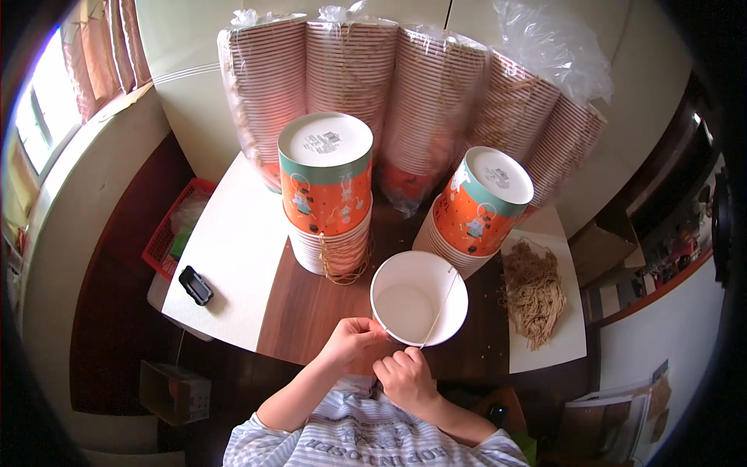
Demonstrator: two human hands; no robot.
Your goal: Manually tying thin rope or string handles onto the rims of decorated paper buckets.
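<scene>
Your left hand (354,338) pinches the near-left rim of the white bucket (405,303); your right hand (406,376) clasps the cord (440,305) at its near rim. The bucket sits over the table's (233,265) near edge, just before the right stack (471,222); wider room lies left, toward the black case (195,286).

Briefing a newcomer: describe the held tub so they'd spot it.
On the table stand two upturned orange stacks. In front, at the near edge, is the white tub. Unlike those stacks, it shows its open mouth, crossed by a thin cord.
</scene>
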